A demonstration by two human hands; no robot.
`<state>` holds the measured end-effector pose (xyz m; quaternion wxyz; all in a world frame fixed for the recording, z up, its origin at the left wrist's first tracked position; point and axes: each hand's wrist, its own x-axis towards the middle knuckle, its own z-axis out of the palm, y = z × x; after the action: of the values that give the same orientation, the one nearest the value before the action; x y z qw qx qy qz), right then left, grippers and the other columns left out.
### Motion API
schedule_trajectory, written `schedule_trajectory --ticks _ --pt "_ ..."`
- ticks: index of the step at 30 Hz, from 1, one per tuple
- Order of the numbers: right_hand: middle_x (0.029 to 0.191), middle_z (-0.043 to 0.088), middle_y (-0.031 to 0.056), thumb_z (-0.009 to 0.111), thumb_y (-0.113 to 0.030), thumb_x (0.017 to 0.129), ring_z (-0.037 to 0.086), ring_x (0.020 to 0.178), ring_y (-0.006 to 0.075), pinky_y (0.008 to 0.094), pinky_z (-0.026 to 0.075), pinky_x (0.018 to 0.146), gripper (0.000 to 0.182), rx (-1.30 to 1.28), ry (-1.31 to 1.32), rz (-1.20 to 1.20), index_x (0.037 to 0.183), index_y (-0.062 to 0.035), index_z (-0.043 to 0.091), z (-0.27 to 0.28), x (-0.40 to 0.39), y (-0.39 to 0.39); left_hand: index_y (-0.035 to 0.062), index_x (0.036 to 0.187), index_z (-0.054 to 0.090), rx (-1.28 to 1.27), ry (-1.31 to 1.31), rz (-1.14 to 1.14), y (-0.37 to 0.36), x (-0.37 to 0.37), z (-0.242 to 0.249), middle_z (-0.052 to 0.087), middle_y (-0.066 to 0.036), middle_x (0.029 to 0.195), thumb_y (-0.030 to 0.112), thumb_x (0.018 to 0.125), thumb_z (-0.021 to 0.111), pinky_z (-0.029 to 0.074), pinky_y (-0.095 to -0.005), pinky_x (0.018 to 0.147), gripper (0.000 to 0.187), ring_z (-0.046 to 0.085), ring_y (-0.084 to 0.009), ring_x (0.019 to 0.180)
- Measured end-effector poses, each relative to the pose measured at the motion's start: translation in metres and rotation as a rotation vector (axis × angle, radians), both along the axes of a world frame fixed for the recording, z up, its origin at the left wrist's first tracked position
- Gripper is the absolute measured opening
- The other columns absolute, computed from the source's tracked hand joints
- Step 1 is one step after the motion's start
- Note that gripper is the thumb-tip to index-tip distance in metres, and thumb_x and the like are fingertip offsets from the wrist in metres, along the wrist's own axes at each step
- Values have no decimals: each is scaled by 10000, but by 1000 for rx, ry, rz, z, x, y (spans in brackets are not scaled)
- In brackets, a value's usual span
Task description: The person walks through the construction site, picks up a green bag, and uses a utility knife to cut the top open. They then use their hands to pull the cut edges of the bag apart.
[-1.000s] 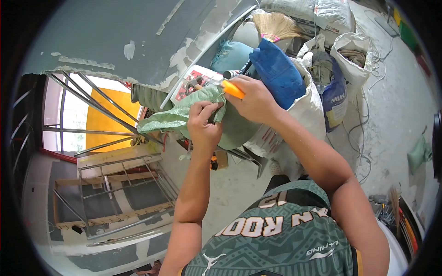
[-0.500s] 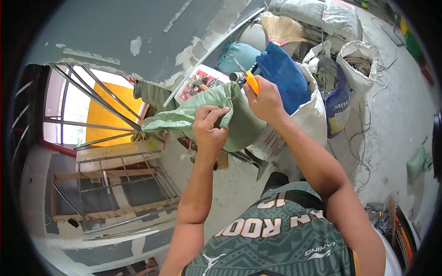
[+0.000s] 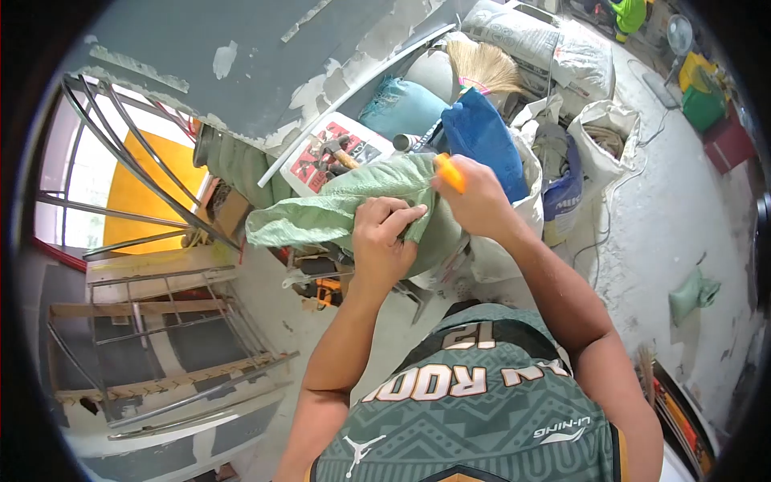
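A green woven sack (image 3: 321, 201) hangs bunched in front of me, its loose end stretching off to the left. My left hand (image 3: 387, 233) is closed on the sack's edge, fingers pinching the fabric. In my right hand (image 3: 480, 197) is an orange utility knife (image 3: 450, 173), gripped in a closed fist against the sack's upper right corner. Its blade is hidden at the fabric in this view. Just behind the sack lie a hammer (image 3: 342, 153) and a white bucket lid with red print (image 3: 365, 135).
A blue bag (image 3: 486, 136), a straw broom (image 3: 486, 66) and full white sacks (image 3: 606, 132) crowd the wall ahead. Metal frames (image 3: 169, 337) lean at the left. A cable (image 3: 604, 229) runs over the floor, and a green bag (image 3: 692, 293) lies at the right.
My right hand has brought the knife down to the sack's edge, where the blade showed raised before. My left hand has shifted right in view, still holding the sack. The camera view has turned slightly.
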<state>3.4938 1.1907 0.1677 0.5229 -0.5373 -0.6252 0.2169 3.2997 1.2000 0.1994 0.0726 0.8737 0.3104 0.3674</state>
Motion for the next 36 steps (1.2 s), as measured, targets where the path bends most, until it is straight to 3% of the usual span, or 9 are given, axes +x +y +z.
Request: schedule_trajectory --ticks 2,4,5,14,19,23,28,31,36 --pt "704 588 121 622 -197 933 601 653 324 383 474 611 187 -21 85 -99 896 -15 599 -11 -1 3 100 949 746 -75 -73 -9 5 -1 -2 611 -71 856 -54 561 571 477 -364 745 453 574 -269 807" --pt "638 514 23 612 -194 964 513 528 167 300 414 528 187 -239 1153 -21 857 -42 590 -13 2 -1 110 947 744 -61 -86 -19 9 -2 -4 613 -65 859 -56 571 595 476 -360 726 438 575 -261 805" --pt "659 467 -33 601 -169 978 438 528 62 237 356 501 174 -202 1200 -28 847 -56 581 -9 5 -4 112 948 744 -67 -104 -20 10 -2 -5 613 -62 858 -55 580 606 474 -357 724 427 576 -259 806" --pt "745 540 -70 711 -123 896 474 664 20 211 391 588 126 -262 434 1 956 -24 660 12 0 -9 119 974 722 -84 -154 -93 17 -4 -7 594 -29 857 -1 573 657 413 -385 727 424 565 -249 793" --pt "695 583 75 665 -97 865 535 604 188 313 450 631 83 -21 168 58 882 -23 631 12 -5 9 96 956 736 -99 -97 -92 16 -2 2 610 -57 852 -14 612 647 467 -369 734 372 575 -259 804" --pt "632 527 14 621 -133 908 495 597 116 308 429 595 128 -196 342 28 847 -21 614 13 1 24 113 955 726 -66 -98 -73 11 4 2 593 -26 856 2 579 652 407 -376 728 400 560 -240 803" --pt "637 540 -13 658 -210 908 495 588 80 282 413 549 202 -291 632 -19 855 -17 631 19 24 27 87 940 747 -111 -90 65 -2 12 4 625 -69 890 -4 635 667 490 -341 734 329 600 -244 829" --pt "624 570 23 682 -217 887 512 590 95 289 429 572 220 -260 224 67 822 -9 654 29 38 20 86 942 753 -120 -88 123 -9 19 6 625 -74 888 -19 646 678 496 -328 726 323 603 -235 829" --pt "622 577 66 703 -221 852 520 585 135 324 444 595 229 -317 281 227 810 -1 652 26 37 22 65 932 755 -132 -34 210 -18 29 9 620 -71 910 -31 642 698 491 -325 746 311 603 -233 835"
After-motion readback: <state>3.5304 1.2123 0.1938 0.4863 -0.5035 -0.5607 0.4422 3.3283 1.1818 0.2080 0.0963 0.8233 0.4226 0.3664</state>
